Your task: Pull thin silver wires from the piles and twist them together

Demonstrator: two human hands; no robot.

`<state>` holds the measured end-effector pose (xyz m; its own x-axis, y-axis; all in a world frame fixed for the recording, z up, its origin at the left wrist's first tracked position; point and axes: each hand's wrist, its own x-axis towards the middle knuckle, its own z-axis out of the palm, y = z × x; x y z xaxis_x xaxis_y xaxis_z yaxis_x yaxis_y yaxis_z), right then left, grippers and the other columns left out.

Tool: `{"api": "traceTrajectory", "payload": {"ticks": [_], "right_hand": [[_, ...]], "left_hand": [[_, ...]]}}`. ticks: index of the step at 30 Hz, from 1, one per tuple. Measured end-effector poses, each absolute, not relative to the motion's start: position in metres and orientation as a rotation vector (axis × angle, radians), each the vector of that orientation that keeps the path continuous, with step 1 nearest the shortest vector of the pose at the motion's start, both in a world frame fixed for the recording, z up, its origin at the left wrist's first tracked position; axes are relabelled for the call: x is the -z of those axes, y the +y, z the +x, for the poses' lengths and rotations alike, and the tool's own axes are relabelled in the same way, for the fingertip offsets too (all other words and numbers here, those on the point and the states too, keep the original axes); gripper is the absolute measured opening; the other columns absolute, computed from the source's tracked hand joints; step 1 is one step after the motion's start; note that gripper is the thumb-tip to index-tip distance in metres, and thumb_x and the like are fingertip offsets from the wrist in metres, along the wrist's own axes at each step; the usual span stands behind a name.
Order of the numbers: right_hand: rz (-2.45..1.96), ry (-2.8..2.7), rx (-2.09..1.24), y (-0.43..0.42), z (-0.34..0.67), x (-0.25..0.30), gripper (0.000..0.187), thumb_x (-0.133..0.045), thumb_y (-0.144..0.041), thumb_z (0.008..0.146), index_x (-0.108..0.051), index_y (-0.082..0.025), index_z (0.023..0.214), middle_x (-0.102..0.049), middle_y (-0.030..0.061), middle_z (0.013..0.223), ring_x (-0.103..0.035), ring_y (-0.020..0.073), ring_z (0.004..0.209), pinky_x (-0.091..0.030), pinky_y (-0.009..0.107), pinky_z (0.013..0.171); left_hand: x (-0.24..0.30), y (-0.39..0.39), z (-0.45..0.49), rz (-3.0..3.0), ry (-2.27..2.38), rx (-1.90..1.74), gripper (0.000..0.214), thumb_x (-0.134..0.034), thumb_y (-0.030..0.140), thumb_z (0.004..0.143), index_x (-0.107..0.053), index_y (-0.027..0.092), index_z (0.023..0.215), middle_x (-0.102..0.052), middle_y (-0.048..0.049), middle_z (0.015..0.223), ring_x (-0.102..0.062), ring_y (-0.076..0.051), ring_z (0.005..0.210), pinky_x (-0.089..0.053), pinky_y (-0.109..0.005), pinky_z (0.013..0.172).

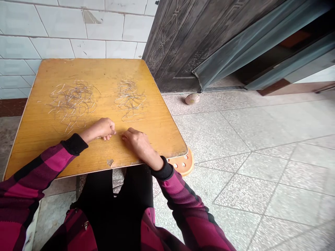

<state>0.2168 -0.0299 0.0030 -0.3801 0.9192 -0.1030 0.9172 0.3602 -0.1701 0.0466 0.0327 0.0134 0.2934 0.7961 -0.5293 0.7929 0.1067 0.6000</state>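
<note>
Two loose piles of thin, wire-like strands lie on the yellow wooden table, a wider pile (75,97) on the left and a smaller pile (129,97) on the right. My left hand (104,128) is closed in a fist just above the tabletop, in front of the gap between the piles. A short way to its right, my right hand (136,139) is closed too, thumb and fingers pinched together near the smaller pile. Whatever is between the fingers of either hand is too small or hidden to make out.
The table (125,155) has a chipped front edge close to my lap and stands against a white tiled wall (104,24). An orange stool (187,162) shows under its right corner. Beyond are a dark door (180,45), a curtain (230,59) and a round stone-like object (192,99).
</note>
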Motion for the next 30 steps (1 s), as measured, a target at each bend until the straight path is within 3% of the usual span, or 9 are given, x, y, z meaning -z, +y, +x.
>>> {"api": "traceTrajectory", "payload": {"ticks": [9, 14, 22, 26, 30], "right_hand": [[-1.870, -2.738, -0.103, -0.067, 0.218, -0.019, 0.029, -0.038, -0.012, 0.098, -0.062, -0.016, 0.114, -0.065, 0.0130, 0.103, -0.059, 0.0228, 0.094, -0.042, 0.033, 0.080], [-1.957, -2.794, -0.142, -0.081, 0.218, -0.029, 0.033, -0.036, -0.009, 0.097, -0.058, -0.016, 0.120, -0.064, 0.0133, 0.105, -0.062, 0.0221, 0.093, -0.046, 0.030, 0.068], [-1.981, -2.729, -0.200, -0.093, 0.211, -0.019, 0.031, -0.037, -0.007, 0.095, -0.059, -0.017, 0.113, -0.066, 0.0114, 0.099, -0.064, 0.0206, 0.083, -0.041, 0.029, 0.056], [-2.057, -2.623, -0.075, -0.073, 0.213, -0.019, 0.028, -0.038, -0.010, 0.095, -0.064, -0.016, 0.101, -0.067, 0.0132, 0.093, -0.063, 0.0235, 0.089, -0.042, 0.031, 0.065], [-2.052, -2.649, -0.059, -0.050, 0.218, -0.023, 0.031, -0.037, -0.008, 0.095, -0.067, -0.014, 0.102, -0.069, 0.0155, 0.098, -0.062, 0.0244, 0.093, -0.042, 0.033, 0.073]], "left_hand": [[-0.013, 0.027, 0.047, 1.682, 1.474, -0.054, 0.027, -0.062, 0.016, 0.084, -0.050, 0.016, 0.060, -0.056, 0.0030, 0.046, -0.056, -0.010, 0.041, -0.042, -0.019, 0.044], [-0.011, 0.026, 0.047, 1.720, 1.492, -0.056, 0.026, -0.062, 0.018, 0.085, -0.051, 0.016, 0.061, -0.056, 0.0024, 0.046, -0.058, -0.012, 0.042, -0.044, -0.020, 0.044], [-0.015, 0.024, 0.049, 1.735, 1.493, -0.043, 0.029, -0.063, 0.018, 0.086, -0.048, 0.017, 0.060, -0.055, 0.0026, 0.047, -0.056, -0.010, 0.041, -0.043, -0.018, 0.044], [-0.013, 0.024, 0.047, 1.727, 1.469, -0.076, 0.029, -0.063, 0.017, 0.085, -0.048, 0.016, 0.060, -0.057, 0.0018, 0.049, -0.058, -0.010, 0.045, -0.042, -0.017, 0.045], [-0.009, 0.025, 0.046, 1.718, 1.461, -0.100, 0.029, -0.061, 0.017, 0.085, -0.048, 0.016, 0.059, -0.059, 0.0004, 0.052, -0.060, -0.011, 0.047, -0.042, -0.017, 0.044]]}}
